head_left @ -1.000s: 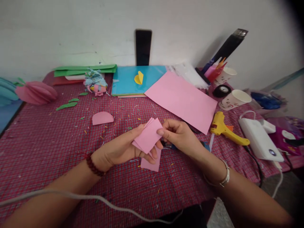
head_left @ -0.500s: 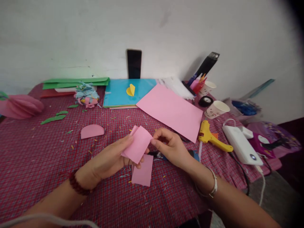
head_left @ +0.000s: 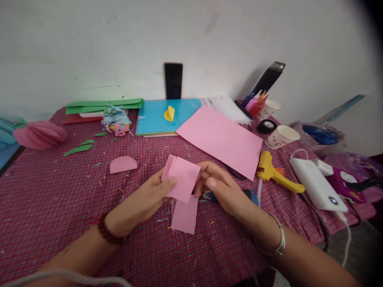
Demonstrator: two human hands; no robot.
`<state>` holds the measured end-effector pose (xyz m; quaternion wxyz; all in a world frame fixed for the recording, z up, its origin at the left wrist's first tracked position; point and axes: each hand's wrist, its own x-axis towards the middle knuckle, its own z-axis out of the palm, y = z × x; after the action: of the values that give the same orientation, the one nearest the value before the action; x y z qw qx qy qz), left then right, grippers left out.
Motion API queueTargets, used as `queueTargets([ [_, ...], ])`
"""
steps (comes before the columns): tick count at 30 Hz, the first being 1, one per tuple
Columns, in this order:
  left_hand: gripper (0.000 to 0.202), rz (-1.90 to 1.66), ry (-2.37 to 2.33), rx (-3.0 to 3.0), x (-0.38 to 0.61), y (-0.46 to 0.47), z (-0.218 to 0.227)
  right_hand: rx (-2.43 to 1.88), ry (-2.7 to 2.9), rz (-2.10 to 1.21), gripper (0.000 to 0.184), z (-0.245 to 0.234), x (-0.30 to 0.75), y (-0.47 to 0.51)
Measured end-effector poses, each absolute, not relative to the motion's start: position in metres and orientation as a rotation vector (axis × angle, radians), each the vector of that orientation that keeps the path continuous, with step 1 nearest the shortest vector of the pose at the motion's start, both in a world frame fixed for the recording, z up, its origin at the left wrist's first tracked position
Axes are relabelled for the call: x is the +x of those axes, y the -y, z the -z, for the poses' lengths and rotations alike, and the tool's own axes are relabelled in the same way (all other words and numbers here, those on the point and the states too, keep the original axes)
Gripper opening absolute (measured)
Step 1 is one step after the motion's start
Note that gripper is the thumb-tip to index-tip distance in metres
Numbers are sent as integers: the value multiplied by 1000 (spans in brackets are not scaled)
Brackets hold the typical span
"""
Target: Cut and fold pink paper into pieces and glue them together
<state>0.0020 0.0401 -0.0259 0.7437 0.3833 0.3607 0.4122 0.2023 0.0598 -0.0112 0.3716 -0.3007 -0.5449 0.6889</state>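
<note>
In front of me my left hand (head_left: 154, 191) pinches a small stack of pink paper pieces (head_left: 184, 177), its thumb on top and fingers underneath. My right hand (head_left: 224, 185) has its curled fingers at the stack's right edge, partly behind it. Under my hands another pink paper piece (head_left: 184, 219) lies on the cloth. A pink half-round cutout (head_left: 123, 164) rests to the left. Beyond my hands lies a large pink sheet (head_left: 221, 139).
A yellow glue gun (head_left: 277, 175) and a white power bank (head_left: 317, 185) lie at right, near paper cups (head_left: 282, 137). Behind are a blue folder (head_left: 152, 119), a phone (head_left: 173, 81) and crumpled scraps (head_left: 116, 119). Paper flowers (head_left: 42, 134) stand at left on the checked cloth (head_left: 74, 207).
The pink stack has turned flatter toward me, and my left thumb now presses its top. My right fingers moved from pinching its corner to behind its right edge. The view shifted slightly left.
</note>
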Motion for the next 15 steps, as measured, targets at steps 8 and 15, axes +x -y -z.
queueTargets([
  [8,40,-997,-755,666,0,-43,21,-915,1266,-1745,19,17,198,-62],
  [15,44,-992,-736,771,0,-43,26,-1072,1141,-1767,27,16,197,-64],
])
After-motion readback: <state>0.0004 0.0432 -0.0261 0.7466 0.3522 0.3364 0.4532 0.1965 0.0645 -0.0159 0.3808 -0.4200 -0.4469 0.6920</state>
